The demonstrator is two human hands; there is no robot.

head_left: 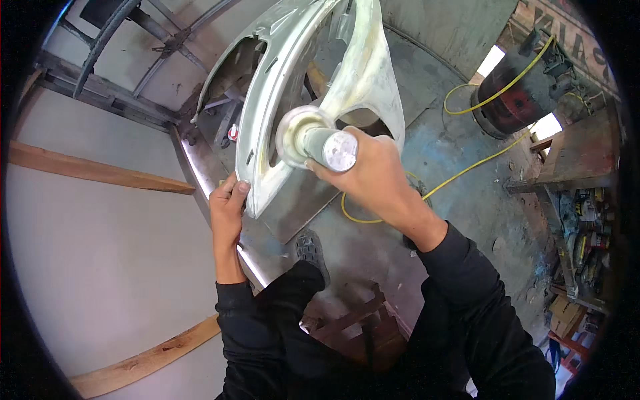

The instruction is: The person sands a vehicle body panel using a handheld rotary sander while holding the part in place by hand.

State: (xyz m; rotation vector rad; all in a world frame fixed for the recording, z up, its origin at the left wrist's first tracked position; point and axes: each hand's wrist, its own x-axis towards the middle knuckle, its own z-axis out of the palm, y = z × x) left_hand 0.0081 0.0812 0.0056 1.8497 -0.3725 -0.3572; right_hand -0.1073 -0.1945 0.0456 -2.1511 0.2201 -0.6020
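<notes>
A curved car body panel (pixel 257 133), patchy white and grey with large openings, stands before me. My left hand (pixel 228 205) grips its near lower corner, thumb on top and fingers behind. In my right hand (pixel 373 170) is a pale tool (pixel 339 151) with a round, ring-like head and a grey cylinder that ends in a flat metal face. Its kind is hard to make out from above. The head overlaps the lower part of the panel in view; whether they touch, I cannot tell. My right fingers are partly hidden behind the cylinder.
A yellow hose (pixel 460 175) runs over the stained floor (pixel 460 233) to a dark red and black tank (pixel 517 100). Right, shelving (pixel 580 160) holds cans. Left stands a pale wall (pixel 100 247) with wooden strips. A reddish-brown wooden stand (pixel 373 327) is between my legs.
</notes>
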